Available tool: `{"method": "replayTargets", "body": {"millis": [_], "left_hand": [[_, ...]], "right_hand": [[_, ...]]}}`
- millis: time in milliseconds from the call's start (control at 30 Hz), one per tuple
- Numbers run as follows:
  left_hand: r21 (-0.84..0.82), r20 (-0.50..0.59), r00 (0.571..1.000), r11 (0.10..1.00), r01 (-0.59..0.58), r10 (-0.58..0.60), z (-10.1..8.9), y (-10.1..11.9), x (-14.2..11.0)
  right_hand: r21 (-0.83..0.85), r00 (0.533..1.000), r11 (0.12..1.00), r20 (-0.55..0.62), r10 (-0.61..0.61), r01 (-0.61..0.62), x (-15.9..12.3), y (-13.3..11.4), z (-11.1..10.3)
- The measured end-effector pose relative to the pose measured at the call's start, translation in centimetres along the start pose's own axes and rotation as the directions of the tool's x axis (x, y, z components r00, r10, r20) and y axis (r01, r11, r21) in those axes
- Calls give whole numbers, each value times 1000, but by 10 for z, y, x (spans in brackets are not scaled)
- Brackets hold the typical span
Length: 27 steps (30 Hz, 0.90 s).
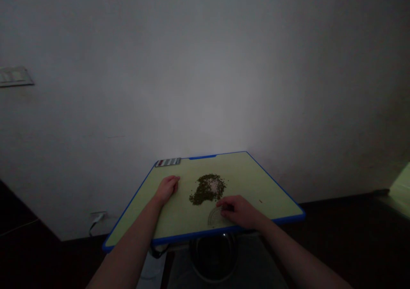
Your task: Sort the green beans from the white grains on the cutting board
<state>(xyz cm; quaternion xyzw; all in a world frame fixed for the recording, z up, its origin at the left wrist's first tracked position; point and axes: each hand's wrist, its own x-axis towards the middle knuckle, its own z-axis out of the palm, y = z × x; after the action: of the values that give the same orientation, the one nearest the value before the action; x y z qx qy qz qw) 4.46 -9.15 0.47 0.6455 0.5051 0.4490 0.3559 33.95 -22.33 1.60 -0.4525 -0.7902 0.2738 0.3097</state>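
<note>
A loose pile of small green beans or seeds (203, 190) lies in the middle of the pale board (188, 222) with a blue rim. Paler pinkish grains (215, 185) are gathered at the pile's right side. My left hand (167, 189) rests left of the pile, fingers curled in and apart from it; nothing shows in its grasp. At the pile's near right edge is my right hand (238, 210), its index finger reaching to the beans and a gap between finger and thumb. Beneath it, a semicircular scale like a protractor (214, 215) shows partly on the board.
A flat dark-edged item with light rows (168, 162) lies at the board's far left corner. Below the near edge sits a round dark bowl (213, 257). A small brown sliver (260, 201) lies on the right. The board's far edge is close to a wall (205, 88).
</note>
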Motion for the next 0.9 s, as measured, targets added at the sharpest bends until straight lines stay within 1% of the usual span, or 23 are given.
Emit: {"method": "replayTargets", "body": {"millis": [200, 300, 400, 533, 633, 767, 833, 900], "left_hand": [[-54, 22, 1000, 998, 18, -17, 2, 11, -4], [-39, 12, 1000, 999, 29, -29, 3, 17, -6], [-7, 9, 1000, 1000, 17, -17, 2, 20, -8], [3, 14, 1000, 1000, 24, -24, 2, 19, -8], [-32, 16, 999, 999, 30, -30, 1, 12, -5], [-11, 22, 1000, 1000, 16, -15, 0, 3, -2], [12, 13, 1000, 1000, 12, -12, -1, 3, -2], [21, 6, 1000, 1000, 16, -16, -1, 5, -3]], "right_hand": [[56, 999, 998, 29, 26, -28, -3, 4, 0], [64, 999, 998, 33, 27, -29, -4, 3, -1], [65, 999, 997, 25, 35, -37, -6, 1, -3], [58, 999, 998, 5, 38, -38, -13, 3, -9], [23, 993, 997, -90, 74, -72, -18, 11, -17], [-93, 957, 981, -254, 141, -170, -18, 23, -27], [-140, 942, 970, -301, 148, -197, -15, 26, -29], [-180, 937, 962, -321, 140, -205, -11, 26, -28]]}}
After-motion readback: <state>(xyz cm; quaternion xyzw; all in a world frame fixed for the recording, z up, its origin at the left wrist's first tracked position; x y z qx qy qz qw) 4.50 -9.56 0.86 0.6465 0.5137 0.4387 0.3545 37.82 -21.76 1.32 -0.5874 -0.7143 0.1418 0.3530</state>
